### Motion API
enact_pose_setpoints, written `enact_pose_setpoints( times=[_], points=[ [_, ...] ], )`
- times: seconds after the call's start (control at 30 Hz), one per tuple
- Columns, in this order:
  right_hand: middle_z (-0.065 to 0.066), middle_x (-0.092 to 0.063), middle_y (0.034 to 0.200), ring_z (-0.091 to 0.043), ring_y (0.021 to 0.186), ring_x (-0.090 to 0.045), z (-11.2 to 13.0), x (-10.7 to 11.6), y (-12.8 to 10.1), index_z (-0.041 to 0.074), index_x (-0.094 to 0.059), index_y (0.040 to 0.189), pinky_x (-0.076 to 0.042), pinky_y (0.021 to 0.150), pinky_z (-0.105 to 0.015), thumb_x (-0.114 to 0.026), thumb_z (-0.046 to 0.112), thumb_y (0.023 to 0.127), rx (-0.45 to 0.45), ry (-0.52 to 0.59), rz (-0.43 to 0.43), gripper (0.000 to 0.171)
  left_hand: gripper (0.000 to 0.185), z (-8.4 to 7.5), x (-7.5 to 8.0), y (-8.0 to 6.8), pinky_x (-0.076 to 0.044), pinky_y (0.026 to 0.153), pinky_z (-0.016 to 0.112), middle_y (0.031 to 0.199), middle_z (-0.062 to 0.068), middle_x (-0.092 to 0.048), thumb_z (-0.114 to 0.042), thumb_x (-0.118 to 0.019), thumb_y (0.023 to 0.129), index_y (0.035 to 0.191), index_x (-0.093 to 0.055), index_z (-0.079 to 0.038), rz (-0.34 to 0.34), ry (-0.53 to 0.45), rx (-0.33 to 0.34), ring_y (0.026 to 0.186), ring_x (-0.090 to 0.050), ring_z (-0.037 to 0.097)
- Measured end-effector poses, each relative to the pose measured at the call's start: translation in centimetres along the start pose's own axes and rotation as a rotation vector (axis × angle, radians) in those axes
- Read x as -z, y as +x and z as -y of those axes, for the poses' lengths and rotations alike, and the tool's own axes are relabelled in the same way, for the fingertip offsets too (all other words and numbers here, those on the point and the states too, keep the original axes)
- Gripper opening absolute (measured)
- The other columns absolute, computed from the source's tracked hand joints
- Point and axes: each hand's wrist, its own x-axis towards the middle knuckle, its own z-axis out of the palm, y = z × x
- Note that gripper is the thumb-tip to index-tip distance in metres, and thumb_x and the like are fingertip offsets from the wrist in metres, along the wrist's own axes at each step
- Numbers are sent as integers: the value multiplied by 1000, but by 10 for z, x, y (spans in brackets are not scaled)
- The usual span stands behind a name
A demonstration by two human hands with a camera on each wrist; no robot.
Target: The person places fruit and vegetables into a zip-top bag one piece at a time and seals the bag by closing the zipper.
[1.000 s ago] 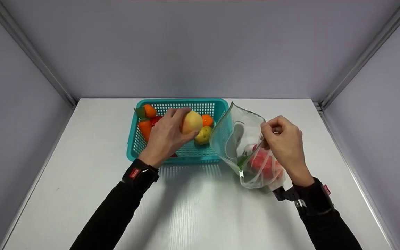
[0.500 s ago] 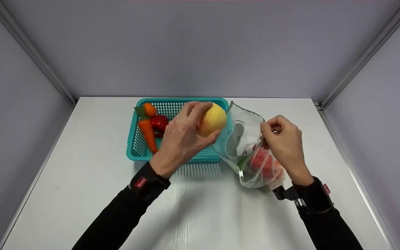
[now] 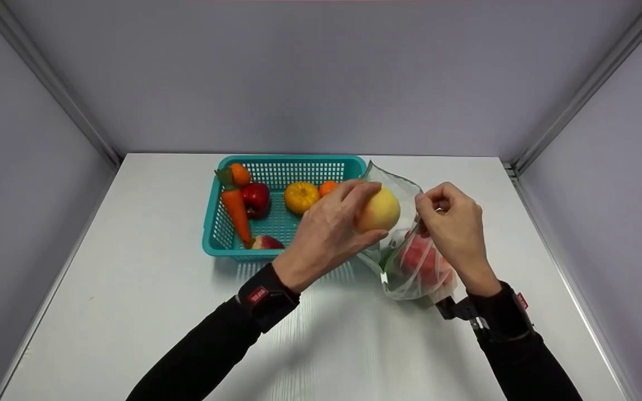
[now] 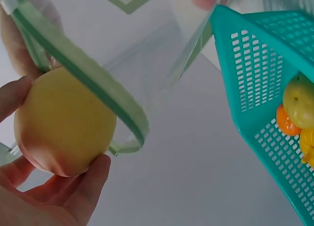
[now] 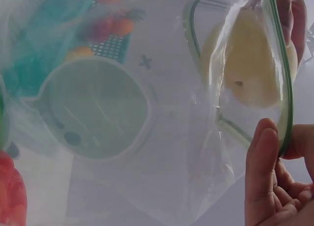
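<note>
My left hand [image 3: 329, 231] grips a yellow peach [image 3: 383, 210] with a reddish blush, fingers and thumb round its sides. In the left wrist view the peach [image 4: 64, 123] is right at the open mouth of a clear zip bag [image 4: 162, 54] with a green rim. Through the film in the right wrist view, the peach [image 5: 245, 64] shows behind the bag's edge. My right hand [image 3: 455, 225] pinches the rim between thumb and fingers. Red produce [image 3: 421, 259] and something green lie low inside the bag.
A teal basket [image 3: 293, 160] stands at the back, left of the bag. In it are a carrot [image 3: 236, 211], a red apple-like fruit [image 3: 256, 199], a yellow pumpkin [image 3: 301, 197], orange fruits, and a yellow-green fruit [image 4: 300, 101]. Walls enclose the white table [image 3: 131, 278].
My left hand has carried the peach rightward from over the basket to the bag's mouth, uncovering the pumpkin and red fruit. My right hand keeps its pinch on the rim, nearly still.
</note>
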Motion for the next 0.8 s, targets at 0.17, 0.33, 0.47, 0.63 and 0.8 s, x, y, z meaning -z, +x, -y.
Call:
enact_pose_setpoints(
  times=[0.17, 0.33, 0.47, 0.63, 0.8],
  points=[
    [-10, -67, 68, -15, 50, -64, -1, -1, 0, 3, -67, 89, -54, 50, -25, -65, 15, 100, 14, 19, -9, 17, 68, -1, -9, 3, -57, 92, 33, 126, 7, -65, -41, -84, 87, 138, -53, -8, 118, 12, 34, 105, -65, 21],
    [-10, -67, 68, -16, 51, -63, -2, -1, -2, 4, -66, 89, -53, 51, -25, -65, 16, 101, 26, 37, -14, 18, 61, 0, -19, 8, -58, 86, 30, 121, 5, -67, -33, -83, 88, 137, -54, -10, 243, -32, 45, 99, -65, 18],
    [-10, -66, 68, -18, 51, -63, -2, 0, -2, 3, -66, 89, -53, 52, -25, -65, 15, 102, 31, 47, -18, 17, 58, -1, -24, 14, -58, 84, 29, 117, 5, -69, -30, -83, 88, 134, -55, -11, 303, -49, 58, 97, -65, 18],
    [-9, -66, 68, -17, 50, -61, -3, 1, -3, 3, -66, 88, -52, 50, -24, -65, 12, 101, 41, 47, -40, 16, 54, -1, -33, 16, -59, 84, 31, 118, 7, -69, -31, -79, 92, 135, -55, -9, 304, -43, 59, 97, -67, 20],
    [-9, -66, 67, -15, 48, -61, -4, 3, -2, 2, -66, 87, -52, 49, -24, -65, 11, 101, 56, 59, -52, 16, 53, 2, -38, 13, -58, 87, 31, 124, 9, -67, -30, -79, 93, 136, -56, -8, 279, -86, 63, 99, -65, 20]
  ],
)
